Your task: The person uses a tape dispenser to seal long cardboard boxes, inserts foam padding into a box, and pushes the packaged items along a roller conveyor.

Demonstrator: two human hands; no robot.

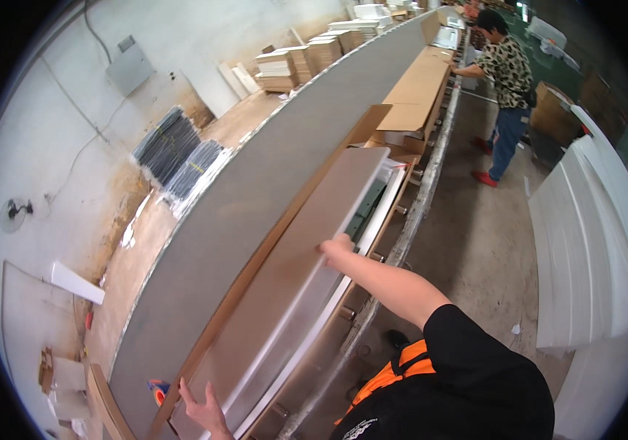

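A long brownish-grey flat panel (296,257) lies in a long open cardboard carton (244,286) in front of me. My right hand (337,251) is closed over the panel's right edge, around its middle. Near the panel's close end, my left hand (205,412) has its fingers spread; whether it touches the panel, I cannot tell. Dark green pieces (367,214) show beside the panel's far part. A white strip (389,196) runs along the carton's right side. What lies under the panel is hidden.
The carton sits on a roller conveyor (402,211) beside a long grey barrier (204,242). Farther along is a closed carton (413,88), with another person (510,88) beside it. White foam sheets (578,242) stand at right. A tape dispenser (158,392) is near my left hand.
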